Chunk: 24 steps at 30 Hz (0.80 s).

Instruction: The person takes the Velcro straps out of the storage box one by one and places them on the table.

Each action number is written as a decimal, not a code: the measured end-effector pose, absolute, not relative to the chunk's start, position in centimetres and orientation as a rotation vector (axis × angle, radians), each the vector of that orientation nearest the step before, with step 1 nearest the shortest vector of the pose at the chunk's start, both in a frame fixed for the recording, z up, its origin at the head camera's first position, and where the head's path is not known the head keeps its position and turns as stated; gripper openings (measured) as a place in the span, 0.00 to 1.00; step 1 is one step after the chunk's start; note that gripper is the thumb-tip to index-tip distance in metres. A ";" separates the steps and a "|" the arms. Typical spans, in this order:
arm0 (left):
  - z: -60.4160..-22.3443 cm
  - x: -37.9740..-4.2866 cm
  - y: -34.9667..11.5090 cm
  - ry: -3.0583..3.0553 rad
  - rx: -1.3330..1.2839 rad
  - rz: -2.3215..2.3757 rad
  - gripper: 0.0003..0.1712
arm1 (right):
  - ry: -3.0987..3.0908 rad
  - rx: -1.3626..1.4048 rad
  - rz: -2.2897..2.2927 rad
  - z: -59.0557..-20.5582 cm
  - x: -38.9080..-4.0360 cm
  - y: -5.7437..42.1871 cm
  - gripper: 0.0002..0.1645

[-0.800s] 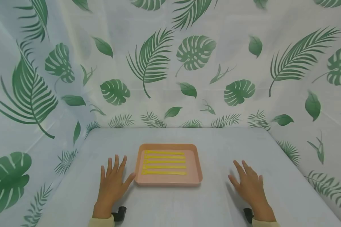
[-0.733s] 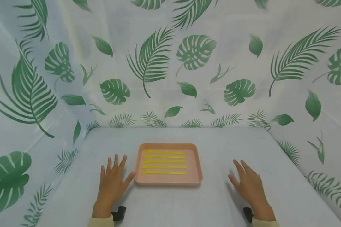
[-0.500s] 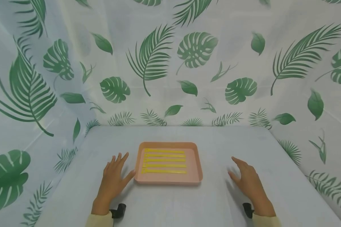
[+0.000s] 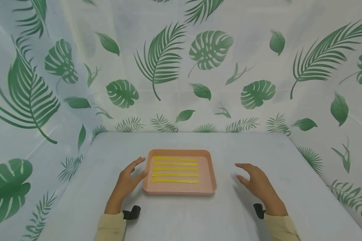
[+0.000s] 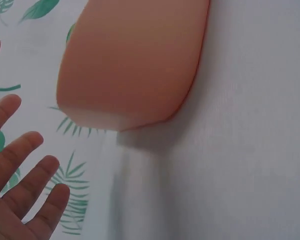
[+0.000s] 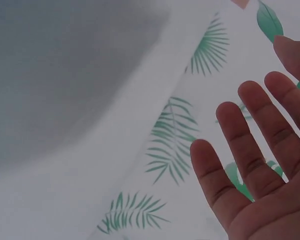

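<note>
In the head view a shallow pink-orange tray [image 4: 206, 174] lies on the table. Several flat yellow strips [image 4: 176, 169], each with a small wider head at its left end like a cable tie, lie in it side by side. My left hand [image 4: 127, 180] is at the tray's left side, thumb and fingertips close to the rim. The left wrist view shows its spread fingers [image 5: 32, 185] beside the tray's outer wall [image 5: 135, 60]. Over the table to the right of the tray, my right hand [image 4: 256, 180] holds nothing; its fingers [image 6: 250, 140] are extended in the right wrist view.
The tray stands on a white-covered table [image 4: 181, 217]. A white cloth with green leaf print [image 4: 175, 73] hangs behind and along both sides. Each wrist carries a black camera mount [image 4: 132, 213] under a pale yellow sleeve [image 4: 110, 226].
Both hands have turned from palm-down to more sideways, thumbs toward the tray. The left hand has moved right to the tray's left rim; the right hand has moved slightly left. The tray and strips stay put.
</note>
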<state>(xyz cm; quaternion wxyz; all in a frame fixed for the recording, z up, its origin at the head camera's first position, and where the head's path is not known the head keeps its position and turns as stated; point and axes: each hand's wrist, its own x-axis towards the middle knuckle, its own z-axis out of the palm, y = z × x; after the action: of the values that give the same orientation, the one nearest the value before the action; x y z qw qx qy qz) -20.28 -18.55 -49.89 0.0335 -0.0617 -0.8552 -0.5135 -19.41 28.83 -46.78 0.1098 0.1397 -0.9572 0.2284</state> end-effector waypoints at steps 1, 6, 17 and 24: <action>-49.9 -20.5 -18.5 -2.623 -0.188 -1.609 0.35 | -2.813 0.419 0.678 -46.7 -19.5 28.7 0.28; -50.1 -21.7 -18.2 -2.581 -0.172 -1.789 0.34 | -2.833 0.448 0.726 -45.8 -20.2 28.2 0.27; -51.5 -24.0 -17.3 -2.446 -0.195 -2.020 0.33 | -2.924 0.448 0.826 -43.8 -21.5 26.3 0.23; -52.4 -24.7 -17.1 -2.457 -0.187 -2.073 0.37 | -2.928 0.567 0.839 -43.0 -22.6 25.2 0.21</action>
<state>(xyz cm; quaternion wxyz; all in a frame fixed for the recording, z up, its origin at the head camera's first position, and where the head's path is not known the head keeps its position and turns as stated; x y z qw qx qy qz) -24.65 -17.13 -52.37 -0.0390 -0.0579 -0.7625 -0.6433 -22.59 25.25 -42.96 0.0220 0.1830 -0.9449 0.2707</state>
